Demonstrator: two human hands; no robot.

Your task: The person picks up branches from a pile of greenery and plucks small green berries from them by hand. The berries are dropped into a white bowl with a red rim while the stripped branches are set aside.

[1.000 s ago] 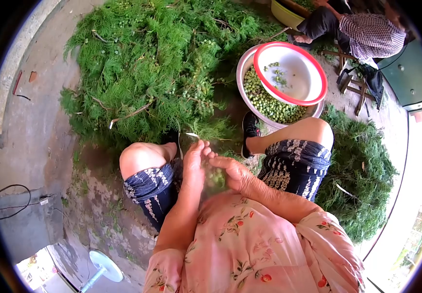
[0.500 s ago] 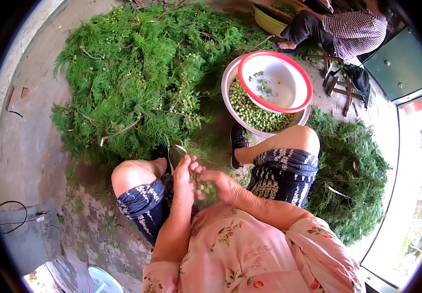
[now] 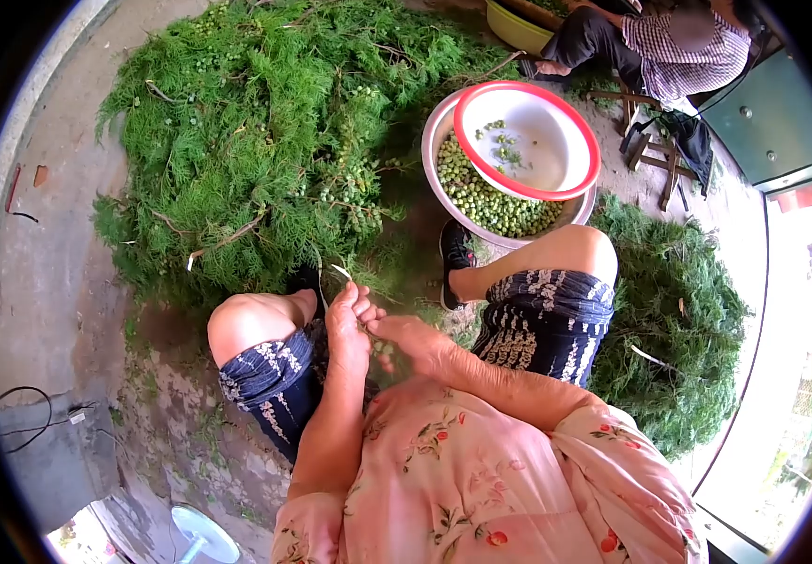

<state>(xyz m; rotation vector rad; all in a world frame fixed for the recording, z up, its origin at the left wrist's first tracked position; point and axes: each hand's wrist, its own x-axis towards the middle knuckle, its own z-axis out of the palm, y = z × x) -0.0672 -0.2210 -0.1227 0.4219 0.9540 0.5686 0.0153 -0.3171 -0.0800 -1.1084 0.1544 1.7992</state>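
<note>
Close in front of my body, between my knees, my left hand (image 3: 347, 331) is closed around a green sprig; its pale cut end (image 3: 341, 272) sticks out above the thumb. My right hand (image 3: 413, 340) meets it from the right, fingers bent and pressed together at the sprig. Blurred green shows just below the fingers, and what the right fingertips pinch is hidden. Beyond my knees, a wide metal basin (image 3: 433, 179) holds many round green cones (image 3: 490, 209). A white bowl with a red rim (image 3: 556, 155) sits tilted on it, with a few green bits inside.
A big heap of leafy green branches (image 3: 246, 150) covers the ground ahead and left. Another green pile (image 3: 664, 320) lies beside my right knee. At the upper right a person in a checked shirt (image 3: 678, 56) sits near a yellow basin (image 3: 516, 28) and wooden stool (image 3: 662, 160).
My hands have come closer together, and the green cluster between them is now mostly hidden. The view has shifted slightly. The basin, bowl and heaps look the same.
</note>
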